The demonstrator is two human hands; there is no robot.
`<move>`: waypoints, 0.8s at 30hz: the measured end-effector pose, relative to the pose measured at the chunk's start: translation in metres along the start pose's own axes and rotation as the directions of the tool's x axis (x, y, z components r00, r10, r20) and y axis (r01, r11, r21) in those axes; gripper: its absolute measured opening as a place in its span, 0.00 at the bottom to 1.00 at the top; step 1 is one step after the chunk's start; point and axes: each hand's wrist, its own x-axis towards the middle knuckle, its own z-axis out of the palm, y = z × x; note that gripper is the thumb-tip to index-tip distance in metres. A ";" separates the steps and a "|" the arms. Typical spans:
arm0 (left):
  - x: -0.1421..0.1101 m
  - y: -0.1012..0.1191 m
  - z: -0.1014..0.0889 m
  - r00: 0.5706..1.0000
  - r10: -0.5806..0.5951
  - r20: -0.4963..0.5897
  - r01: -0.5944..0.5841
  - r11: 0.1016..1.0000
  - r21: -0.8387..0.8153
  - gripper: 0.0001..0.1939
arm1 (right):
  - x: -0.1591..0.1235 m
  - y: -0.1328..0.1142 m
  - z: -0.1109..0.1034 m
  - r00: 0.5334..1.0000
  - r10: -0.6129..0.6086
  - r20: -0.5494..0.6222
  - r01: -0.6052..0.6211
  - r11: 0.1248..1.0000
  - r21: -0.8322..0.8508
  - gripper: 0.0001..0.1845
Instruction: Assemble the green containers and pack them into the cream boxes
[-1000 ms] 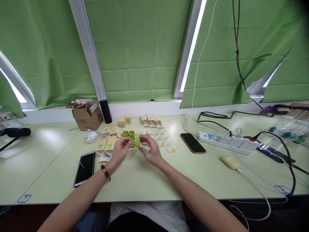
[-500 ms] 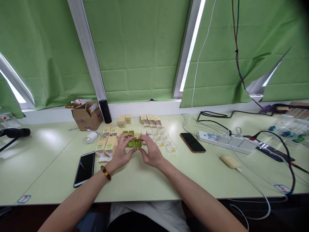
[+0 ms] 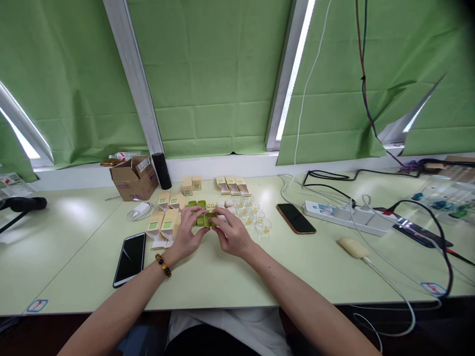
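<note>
Between my hands is a small olive-green plastic box (image 3: 206,220) with two square hollows side by side, perhaps a base and its opened lid. My left hand (image 3: 188,230) grips its left side between thumb and fingers. My right hand (image 3: 230,231) is closed at its right side, with the fingertips over the right hollow; the fingers partly hide the inside. More green boxes (image 3: 196,203) lie just behind. Small cream pieces (image 3: 211,205) and pale pink cylinders (image 3: 224,203) sit beyond my right fingers. Clear plastic cups (image 3: 254,213) with yellow bits inside stand to the right.
Small cardboard boxes (image 3: 166,225) stand left of my hands, others (image 3: 232,185) at the back. One phone (image 3: 129,259) lies at left, another (image 3: 296,218) at right. A power strip (image 3: 349,217) with cables, a brown carton (image 3: 134,179) and a black cylinder (image 3: 162,170) are farther off.
My right fingers have shifted from the right edge of the green box to over its right hollow. The box has tilted slightly; my left hand keeps its hold.
</note>
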 end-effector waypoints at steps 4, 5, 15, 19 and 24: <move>0.000 0.001 0.000 0.999 0.042 -0.015 -0.042 0.999 0.005 0.22 | 0.000 0.000 0.000 0.999 -0.047 -0.005 0.047 0.997 -0.060 0.20; -0.001 0.001 0.000 0.998 0.051 -0.022 -0.051 0.999 0.003 0.22 | 0.001 0.000 0.000 0.998 -0.062 -0.004 0.061 0.995 -0.073 0.20; 0.001 0.002 -0.001 0.998 0.054 -0.029 -0.055 0.998 -0.007 0.22 | 0.001 -0.002 0.000 0.999 -0.029 -0.017 0.029 0.999 -0.033 0.18; 0.001 0.003 -0.001 0.998 0.059 -0.026 -0.059 0.998 -0.010 0.22 | 0.000 -0.002 0.001 0.999 -0.018 -0.029 0.017 1.000 -0.007 0.17; 0.001 0.004 -0.001 0.997 0.071 -0.033 -0.071 0.997 -0.002 0.22 | -0.002 -0.001 0.002 0.999 -0.021 -0.036 0.021 1.000 0.007 0.18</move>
